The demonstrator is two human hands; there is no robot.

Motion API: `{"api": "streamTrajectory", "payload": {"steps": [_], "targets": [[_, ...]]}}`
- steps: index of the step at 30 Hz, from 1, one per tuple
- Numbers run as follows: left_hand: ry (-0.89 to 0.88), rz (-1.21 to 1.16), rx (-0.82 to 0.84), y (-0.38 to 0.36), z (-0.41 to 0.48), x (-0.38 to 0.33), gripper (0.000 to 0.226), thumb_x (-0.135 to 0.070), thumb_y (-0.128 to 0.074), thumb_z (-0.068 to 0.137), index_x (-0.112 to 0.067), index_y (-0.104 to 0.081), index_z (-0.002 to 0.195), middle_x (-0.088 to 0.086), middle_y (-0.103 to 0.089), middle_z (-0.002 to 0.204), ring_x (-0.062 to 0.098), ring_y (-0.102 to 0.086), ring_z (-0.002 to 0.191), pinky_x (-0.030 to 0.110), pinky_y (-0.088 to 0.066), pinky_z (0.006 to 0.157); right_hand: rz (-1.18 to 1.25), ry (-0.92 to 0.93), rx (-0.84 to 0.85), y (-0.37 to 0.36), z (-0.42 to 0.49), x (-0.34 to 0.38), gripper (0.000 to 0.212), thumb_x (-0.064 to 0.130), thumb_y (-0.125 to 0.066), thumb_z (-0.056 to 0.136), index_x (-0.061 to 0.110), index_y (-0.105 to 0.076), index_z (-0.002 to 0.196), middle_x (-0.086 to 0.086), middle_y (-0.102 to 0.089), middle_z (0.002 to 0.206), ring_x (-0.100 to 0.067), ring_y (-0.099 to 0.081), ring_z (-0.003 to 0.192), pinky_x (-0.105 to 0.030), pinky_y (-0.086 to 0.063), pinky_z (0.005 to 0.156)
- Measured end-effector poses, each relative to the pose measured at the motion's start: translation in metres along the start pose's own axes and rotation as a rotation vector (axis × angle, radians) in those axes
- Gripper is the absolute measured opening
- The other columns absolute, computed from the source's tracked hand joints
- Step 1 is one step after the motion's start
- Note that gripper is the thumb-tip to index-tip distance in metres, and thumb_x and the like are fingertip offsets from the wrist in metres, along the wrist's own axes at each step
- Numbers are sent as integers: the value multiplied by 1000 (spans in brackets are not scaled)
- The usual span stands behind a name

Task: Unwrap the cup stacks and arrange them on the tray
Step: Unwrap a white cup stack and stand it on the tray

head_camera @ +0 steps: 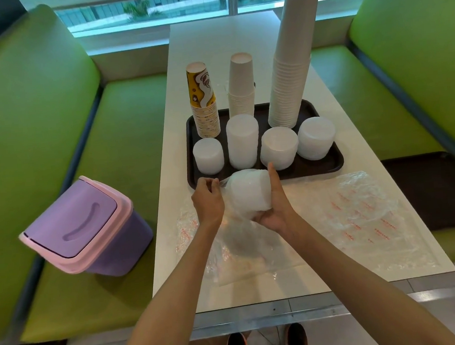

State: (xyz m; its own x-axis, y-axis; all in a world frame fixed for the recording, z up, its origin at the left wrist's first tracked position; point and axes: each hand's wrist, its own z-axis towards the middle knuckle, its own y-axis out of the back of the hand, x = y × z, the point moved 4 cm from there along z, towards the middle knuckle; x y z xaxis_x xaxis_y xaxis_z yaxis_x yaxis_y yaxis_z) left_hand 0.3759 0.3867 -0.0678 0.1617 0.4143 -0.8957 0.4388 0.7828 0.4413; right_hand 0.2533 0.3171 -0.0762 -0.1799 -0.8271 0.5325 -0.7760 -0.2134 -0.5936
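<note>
A white stack of lids or cups (pixel 250 193) lies tilted in clear wrap just before the dark tray (pixel 326 166). My right hand (pixel 275 209) grips this stack from below and the right, thumb up along its side. My left hand (pixel 208 199) pinches the clear plastic wrap (pixel 236 242) at the stack's left end. On the tray stand a patterned yellow cup stack (pixel 204 103), a white cup stack (pixel 241 85), a very tall white cup stack (pixel 291 64) and several short white stacks (pixel 243 141).
Empty clear wrappers with red print (pixel 360 216) lie on the white table (pixel 203 291) at right and under my hands. A purple and pink lidded bin (pixel 86 229) sits on the green bench (pixel 41 138) at left. Another green bench is at right.
</note>
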Motion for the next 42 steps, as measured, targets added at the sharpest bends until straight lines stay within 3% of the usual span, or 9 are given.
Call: {"api": "streamTrajectory", "payload": {"steps": [3, 6, 11, 15, 22, 30, 37, 40, 42], "targets": [[-38, 22, -48, 8, -1, -5, 21, -20, -49, 99, -1, -58, 99, 9, -60, 95, 15, -51, 83, 17, -37, 69, 6, 35, -44, -1, 3, 3, 50, 61, -43, 91, 17, -61, 106, -10, -73, 87, -27, -65, 87, -47, -53, 78], [-220, -59, -111, 17, -14, -27, 15, -18, -50, 98, -6, -59, 95, 8, -55, 95, 10, -50, 79, 4, -38, 67, -30, 84, -164, 4, 9, 6, 63, 65, -52, 84, 19, -53, 128, -12, -65, 115, -30, -63, 103, -48, -54, 81], [-443, -28, 64, 5, -46, -52, 24, -21, -61, 92, -7, -65, 112, 2, -54, 106, 10, -54, 86, 11, -45, 76, -96, 178, -259, 3, 17, 3, 65, 64, -53, 83, 21, -50, 131, -8, -63, 119, -28, -61, 107, -49, -52, 93], [-359, 12, 90, 0, -47, -47, 36, -23, -64, 90, -8, -61, 122, 7, -55, 119, 15, -57, 97, 23, -51, 82, -130, 203, -289, -2, 20, -2, 65, 63, -53, 85, 24, -44, 136, -7, -60, 123, -25, -59, 105, -47, -51, 94], [-313, 35, 78, 0, -45, -42, 34, -13, -64, 90, -7, -61, 123, 10, -55, 120, 20, -58, 100, 33, -54, 88, -122, 191, -291, -4, 21, -5, 60, 58, -52, 89, 21, -43, 135, -9, -61, 116, -23, -61, 98, -43, -53, 89], [-280, 57, 71, -1, -42, -42, 28, -16, -66, 87, -8, -60, 114, 5, -54, 115, 12, -55, 93, 20, -48, 82, -144, 149, -287, -4, 21, -9, 59, 62, -47, 89, 24, -43, 133, -11, -59, 120, -26, -58, 105, -48, -49, 96], [-198, -38, 140, 4, -33, -43, 19, -15, -66, 87, -15, -54, 101, -3, -57, 98, 10, -54, 88, 11, -45, 73, -125, 135, -240, -4, 21, -3, 36, 49, -42, 95, 21, -55, 112, -7, -63, 93, -20, -60, 82, -40, -51, 84], [-111, -97, 171, 6, -25, -42, 19, -15, -64, 89, -12, -56, 107, 1, -61, 102, 13, -57, 91, 20, -49, 78, -102, 117, -222, -5, 22, -2, 25, 44, -46, 95, 22, -57, 97, -10, -63, 94, -22, -60, 82, -46, -49, 93], [-68, -138, 193, 8, -19, -41, 22, -15, -61, 91, -9, -58, 112, 5, -62, 107, 14, -57, 93, 24, -51, 83, -112, 98, -225, -5, 21, -2, 32, 46, -50, 92, 19, -59, 107, -14, -64, 104, -26, -62, 89, -49, -51, 93]]}}
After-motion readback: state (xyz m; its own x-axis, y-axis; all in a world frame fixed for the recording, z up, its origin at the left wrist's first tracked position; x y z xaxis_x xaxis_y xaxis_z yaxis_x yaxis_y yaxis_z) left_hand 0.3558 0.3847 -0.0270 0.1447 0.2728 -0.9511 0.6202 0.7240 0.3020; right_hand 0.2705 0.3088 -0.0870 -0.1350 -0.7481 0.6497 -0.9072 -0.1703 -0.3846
